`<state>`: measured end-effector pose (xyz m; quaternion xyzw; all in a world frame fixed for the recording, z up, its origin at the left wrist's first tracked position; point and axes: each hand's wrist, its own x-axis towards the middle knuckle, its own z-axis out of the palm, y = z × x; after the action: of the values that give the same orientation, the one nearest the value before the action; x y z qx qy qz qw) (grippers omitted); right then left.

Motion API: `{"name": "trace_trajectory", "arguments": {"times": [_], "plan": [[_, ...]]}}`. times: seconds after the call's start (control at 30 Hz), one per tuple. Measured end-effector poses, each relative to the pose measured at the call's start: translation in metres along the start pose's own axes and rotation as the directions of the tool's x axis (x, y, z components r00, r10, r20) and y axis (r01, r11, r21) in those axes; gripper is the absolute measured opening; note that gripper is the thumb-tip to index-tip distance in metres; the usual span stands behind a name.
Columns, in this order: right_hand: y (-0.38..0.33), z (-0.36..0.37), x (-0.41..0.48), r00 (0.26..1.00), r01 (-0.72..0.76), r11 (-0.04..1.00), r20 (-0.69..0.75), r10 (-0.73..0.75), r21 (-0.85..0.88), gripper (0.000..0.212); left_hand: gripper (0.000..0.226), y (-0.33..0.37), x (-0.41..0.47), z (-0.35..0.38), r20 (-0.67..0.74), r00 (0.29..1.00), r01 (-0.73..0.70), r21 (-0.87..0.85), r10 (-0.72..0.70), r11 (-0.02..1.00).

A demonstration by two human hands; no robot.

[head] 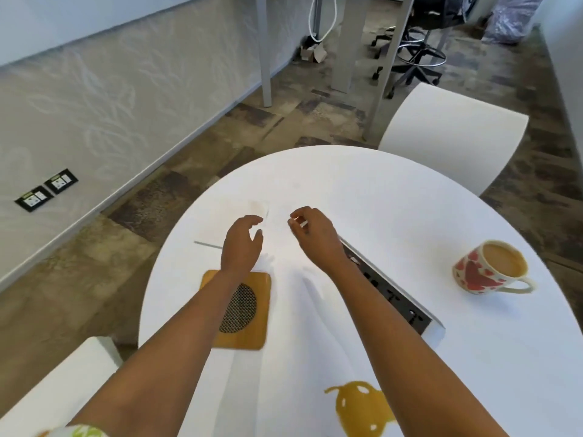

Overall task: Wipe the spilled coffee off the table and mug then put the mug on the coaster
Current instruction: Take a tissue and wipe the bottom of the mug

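Both my hands hover over the white table, empty: left hand loosely open, right hand fingers curled. The mug sits far right of the coaster; spilled coffee lies nearer me.

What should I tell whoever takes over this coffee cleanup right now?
Left hand: open, empty, hovering by a thin white napkin lying flat on the round white table.
Right hand: fingers curled, apparently empty, beside it.
Heart-patterned ceramic mug: full of coffee, upright at the table's right side.
Square wooden coaster with mesh centre: under the left forearm, bare.
Yellow-brown spill: near edge, unwiped.
Done: nothing visible. Left: grab napkin, wipe spill and mug, set mug on coaster.
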<state>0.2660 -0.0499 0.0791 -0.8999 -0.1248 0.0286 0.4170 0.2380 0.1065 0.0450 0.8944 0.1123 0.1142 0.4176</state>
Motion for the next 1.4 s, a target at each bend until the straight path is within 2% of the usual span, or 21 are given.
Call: {"name": "trace_trajectory", "arguments": {"times": [0.3, 0.5, 0.67, 0.93, 1.07, 1.2, 1.4], "plan": [[-0.006, 0.090, 0.035, 0.962, -0.250, 0.968, 0.113, 0.249, -0.010, 0.043, 0.033, -0.069, 0.045, -0.027, 0.000, 0.989, 0.147, 0.094, -0.148, 0.985], [0.002, 0.125, 0.053, 0.921, -0.383, 0.921, 0.046, 0.386, -0.069, 0.058, 0.044, -0.098, 0.067, -0.027, -0.067, 0.959, 0.283, 0.161, -0.276, 0.945], [-0.002, 0.142, 0.059, 0.901, -0.432, 0.902, -0.055, 0.431, -0.010, 0.050, 0.051, -0.110, 0.075, -0.023, -0.080, 0.940, 0.340, 0.189, -0.331, 0.921], [-0.003, 0.148, 0.060, 0.902, -0.417, 0.909, -0.115, 0.416, 0.019, 0.035, 0.045, -0.111, 0.077, -0.019, -0.113, 0.924, 0.378, 0.109, -0.366, 0.919], [-0.002, 0.149, 0.059, 0.906, -0.397, 0.917, -0.149, 0.397, 0.029, 0.020, 0.044, -0.109, 0.077, -0.020, -0.130, 0.923, 0.372, 0.055, -0.363, 0.926], [-0.002, 0.148, 0.059, 0.893, -0.393, 0.912, -0.188, 0.410, 0.120, 0.006, 0.042, -0.108, 0.077, -0.020, -0.144, 0.915, 0.387, 0.042, -0.378, 0.921], [0.003, 0.145, 0.055, 0.874, -0.411, 0.875, -0.161, 0.458, 0.257, 0.005, 0.031, -0.108, 0.083, -0.022, -0.176, 0.863, 0.482, 0.006, -0.473, 0.876]]}}
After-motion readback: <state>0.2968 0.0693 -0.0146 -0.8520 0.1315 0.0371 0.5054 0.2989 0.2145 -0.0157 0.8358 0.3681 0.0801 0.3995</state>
